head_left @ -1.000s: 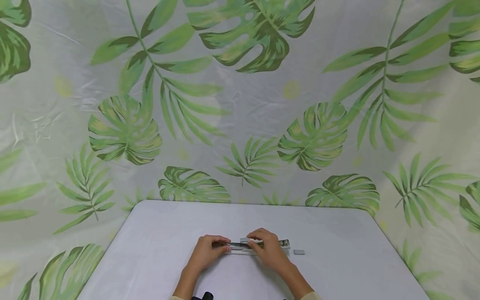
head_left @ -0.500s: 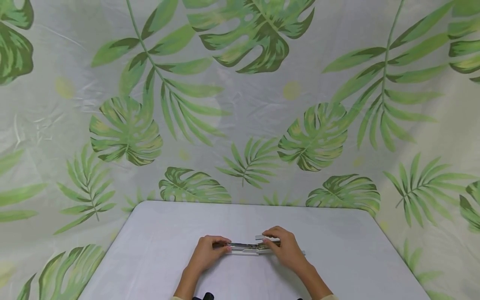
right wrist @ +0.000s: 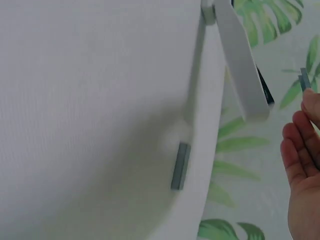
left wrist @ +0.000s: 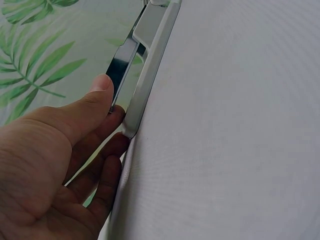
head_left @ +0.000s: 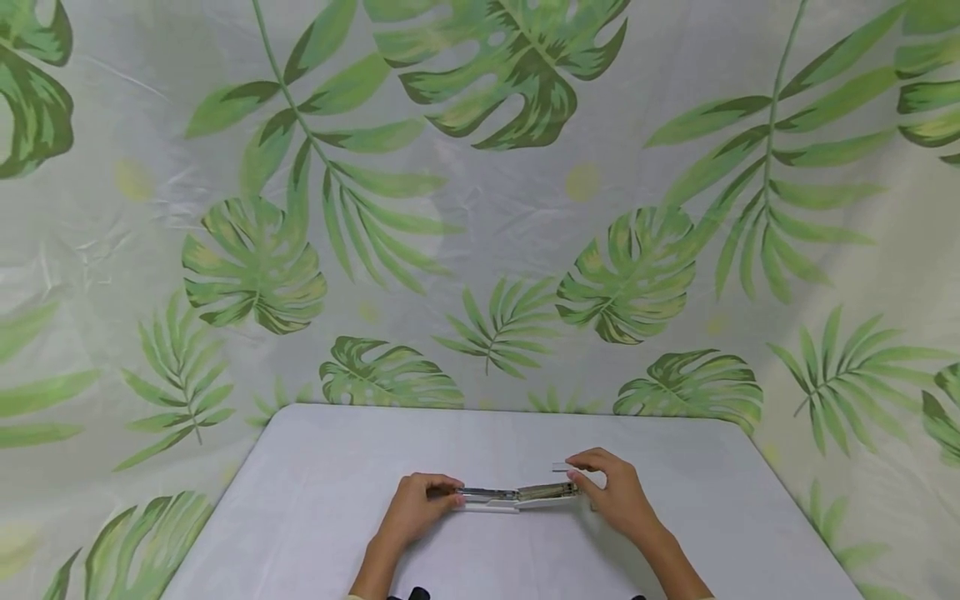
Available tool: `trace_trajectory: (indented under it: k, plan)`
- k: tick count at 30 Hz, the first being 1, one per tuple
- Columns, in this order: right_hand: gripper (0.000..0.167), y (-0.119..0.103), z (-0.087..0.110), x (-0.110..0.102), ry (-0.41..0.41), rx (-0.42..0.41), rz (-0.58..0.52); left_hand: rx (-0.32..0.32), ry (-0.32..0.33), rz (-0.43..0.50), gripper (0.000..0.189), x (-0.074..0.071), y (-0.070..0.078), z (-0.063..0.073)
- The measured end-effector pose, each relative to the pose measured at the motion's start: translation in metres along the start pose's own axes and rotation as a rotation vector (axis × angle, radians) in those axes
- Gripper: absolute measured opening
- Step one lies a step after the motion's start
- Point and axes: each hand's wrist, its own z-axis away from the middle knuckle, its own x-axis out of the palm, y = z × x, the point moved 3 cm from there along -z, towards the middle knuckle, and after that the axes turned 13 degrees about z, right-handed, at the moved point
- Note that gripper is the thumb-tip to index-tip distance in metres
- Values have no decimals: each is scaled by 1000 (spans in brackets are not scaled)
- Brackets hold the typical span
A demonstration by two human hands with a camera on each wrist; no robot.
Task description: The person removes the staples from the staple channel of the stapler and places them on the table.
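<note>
Left hand point(head_left: 414, 510) grips the opened stapler point(head_left: 517, 494) — right hand point(head_left: 613, 496) pinches a staple strip point(head_left: 561, 467), its far end hidden.

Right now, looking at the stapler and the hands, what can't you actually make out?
- Stapler tray contents: too small in the head view.
- Staple strip in the right hand: cut off by the right wrist view's edge.
- Left hand fingers' grip: hidden under the stapler's end.
- Second staple strip: blurred.
</note>
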Motion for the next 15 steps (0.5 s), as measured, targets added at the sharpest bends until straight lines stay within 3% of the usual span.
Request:
trace_trajectory:
  k: [15]
  plan:
    - [16,34,16,-32,77,8,91,-18,2,1,16,0,0,0]
